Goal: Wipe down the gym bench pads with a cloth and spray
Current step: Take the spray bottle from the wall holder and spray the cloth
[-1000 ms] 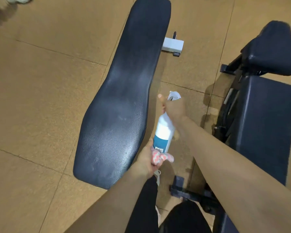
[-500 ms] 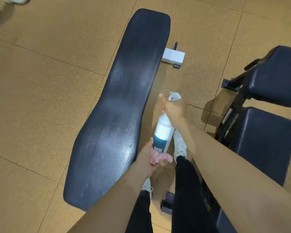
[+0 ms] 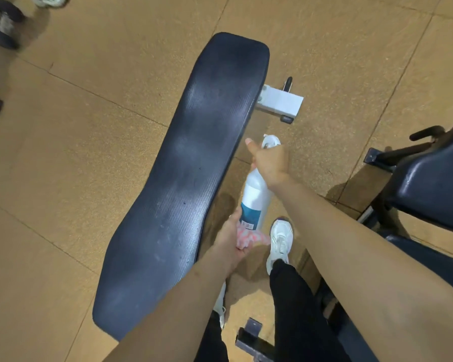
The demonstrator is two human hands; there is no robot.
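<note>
A long dark bench pad [image 3: 194, 178] stretches away from me over the brown floor, with pale smears on its textured surface. Just right of its edge, my right hand [image 3: 271, 163] grips the neck of a white spray bottle [image 3: 255, 202] with a teal label, thumb raised near the white nozzle. Below it, my left hand [image 3: 230, 241] holds a pink and white cloth [image 3: 249, 237] bunched against the bottle's base. Both hands hover beside the pad, not touching it.
Another dark padded machine [image 3: 434, 184] with a black frame stands at the right. The bench's white foot [image 3: 281, 103] juts out to the right of the pad. My white shoe [image 3: 280, 241] stands between the two. Dumbbells [image 3: 0, 24] lie at top left.
The view has shifted back and up, so the whole pad now shows. My hands keep the same hold on bottle and cloth. My right foot has stepped forward.
</note>
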